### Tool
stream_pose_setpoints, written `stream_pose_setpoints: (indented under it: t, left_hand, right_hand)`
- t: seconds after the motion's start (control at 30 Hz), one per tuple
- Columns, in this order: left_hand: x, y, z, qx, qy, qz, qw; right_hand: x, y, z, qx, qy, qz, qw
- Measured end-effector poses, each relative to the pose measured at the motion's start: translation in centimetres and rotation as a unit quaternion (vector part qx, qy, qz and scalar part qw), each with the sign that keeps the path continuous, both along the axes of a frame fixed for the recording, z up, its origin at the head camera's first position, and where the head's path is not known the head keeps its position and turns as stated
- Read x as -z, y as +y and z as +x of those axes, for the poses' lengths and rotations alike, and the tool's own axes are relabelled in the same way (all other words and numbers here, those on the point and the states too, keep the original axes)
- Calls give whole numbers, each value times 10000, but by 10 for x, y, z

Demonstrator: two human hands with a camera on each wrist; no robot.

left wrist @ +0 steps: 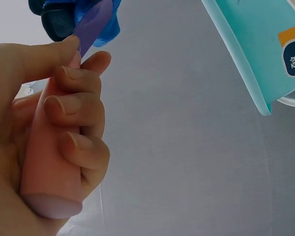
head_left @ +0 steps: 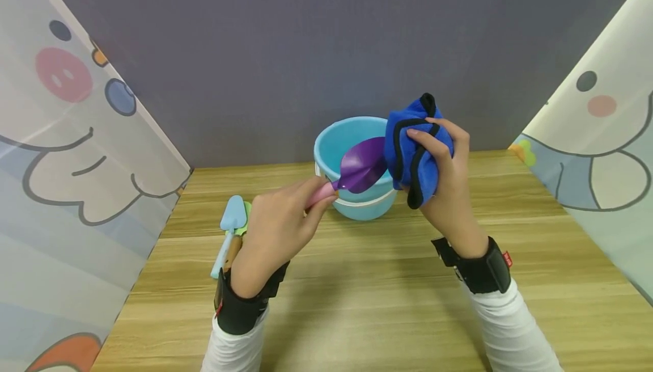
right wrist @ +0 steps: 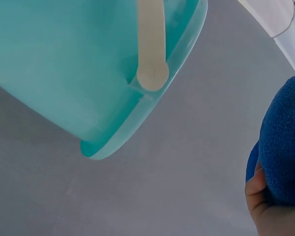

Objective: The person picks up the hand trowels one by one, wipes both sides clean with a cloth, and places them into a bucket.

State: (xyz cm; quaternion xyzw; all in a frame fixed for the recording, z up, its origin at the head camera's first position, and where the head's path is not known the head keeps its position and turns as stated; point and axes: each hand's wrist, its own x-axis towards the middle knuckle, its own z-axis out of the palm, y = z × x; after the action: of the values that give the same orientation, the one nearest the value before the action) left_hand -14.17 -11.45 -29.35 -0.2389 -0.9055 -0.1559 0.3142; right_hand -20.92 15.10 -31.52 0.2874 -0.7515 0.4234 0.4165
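Note:
My left hand [head_left: 279, 225] grips the pink handle of a purple toy shovel [head_left: 361, 167], fingers curled round it in the left wrist view. The shovel's blade points right and overlaps the light blue bucket [head_left: 352, 126] in the head view. A bunched blue cloth [head_left: 408, 151] with black edging is in my right hand [head_left: 449, 176], thumb and fingers pinching it at the blade's tip. That tip is hidden behind the cloth. In the right wrist view the cloth [right wrist: 287, 142] shows at the right edge, beside the bucket [right wrist: 54, 69].
Left of the bucket, a light blue toy trowel [head_left: 233, 213] lies on the wooden table [head_left: 357, 315] with a green tool [head_left: 246, 216] partly under it. A grey wall [head_left: 285, 60] rises behind. Cartoon-printed panels [head_left: 71, 134] flank both sides.

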Motion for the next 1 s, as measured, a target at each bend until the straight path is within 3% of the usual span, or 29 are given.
stream_pose_setpoints:
  t: [0.5, 1.0]
  left_hand:
    - [-2, -1, 1, -43, -428, 223, 9988]
    - [-2, -1, 0, -108, -591, 310, 9977]
  right_hand:
    - [-8, 12, 2, 260, 106, -222, 9994]
    - [-12, 10, 8, 274, 356, -384, 9983]
